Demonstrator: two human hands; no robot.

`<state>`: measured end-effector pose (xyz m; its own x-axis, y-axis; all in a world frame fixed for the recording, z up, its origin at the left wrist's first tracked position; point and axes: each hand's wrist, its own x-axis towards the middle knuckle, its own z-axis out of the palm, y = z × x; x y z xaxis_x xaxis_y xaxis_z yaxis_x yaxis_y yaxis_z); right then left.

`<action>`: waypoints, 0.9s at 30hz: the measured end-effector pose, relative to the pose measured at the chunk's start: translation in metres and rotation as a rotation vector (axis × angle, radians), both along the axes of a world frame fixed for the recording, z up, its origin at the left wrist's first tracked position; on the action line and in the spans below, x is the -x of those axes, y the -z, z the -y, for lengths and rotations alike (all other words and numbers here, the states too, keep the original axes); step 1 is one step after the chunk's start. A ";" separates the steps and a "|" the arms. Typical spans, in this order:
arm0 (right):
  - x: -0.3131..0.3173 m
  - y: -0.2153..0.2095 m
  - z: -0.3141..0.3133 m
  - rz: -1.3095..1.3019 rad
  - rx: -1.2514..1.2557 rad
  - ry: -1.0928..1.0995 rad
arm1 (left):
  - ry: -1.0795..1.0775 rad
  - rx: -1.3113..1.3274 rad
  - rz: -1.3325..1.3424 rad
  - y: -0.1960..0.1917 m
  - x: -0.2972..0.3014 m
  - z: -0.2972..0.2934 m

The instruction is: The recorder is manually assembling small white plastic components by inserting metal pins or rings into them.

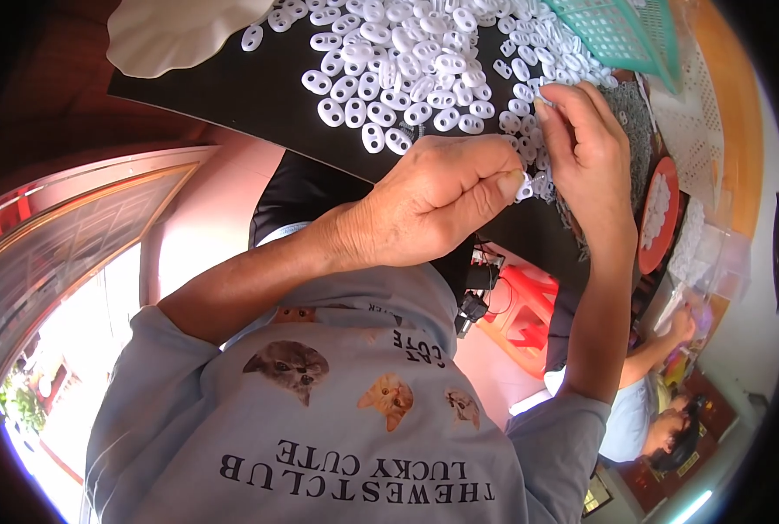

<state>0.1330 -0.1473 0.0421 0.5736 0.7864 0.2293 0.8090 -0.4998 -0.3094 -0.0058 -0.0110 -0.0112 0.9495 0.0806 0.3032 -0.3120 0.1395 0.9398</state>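
My left hand (450,196) is closed over the near edge of the dark table. Between its thumb and bent finger is a small white plastic piece (525,187), mostly covered by the fingers. To the right, my right hand (588,140) is raised with thumb and index fingertip pressed together; what they pinch, if anything, is too small to name. Beyond both hands spreads a heap of white oval two-holed plastic pieces (420,65). A pile of smaller white pieces (555,44) lies to its right, trailing down between my hands.
A teal perforated basket (660,39) stands at the far right, near grey fabric (635,118). An orange-red dish (669,179) bears white pieces. A cream scalloped dish (171,44) sits far left. Below the table is a red plastic stool (520,306). Another person (638,419) works at right.
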 end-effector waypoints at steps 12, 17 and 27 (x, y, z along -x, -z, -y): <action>0.004 0.009 0.003 -0.005 -0.022 -0.044 | -0.009 -0.019 -0.003 0.001 0.000 0.000; 0.005 0.008 0.003 -0.043 -0.053 -0.008 | -0.011 0.005 -0.002 0.001 0.000 0.002; 0.005 0.012 0.004 -0.016 -0.007 -0.044 | 0.012 -0.019 -0.029 0.000 0.000 -0.001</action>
<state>0.1276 -0.1513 0.0297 0.5420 0.8094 0.2261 0.8251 -0.4613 -0.3263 -0.0056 -0.0105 -0.0108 0.9588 0.0633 0.2768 -0.2828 0.1253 0.9510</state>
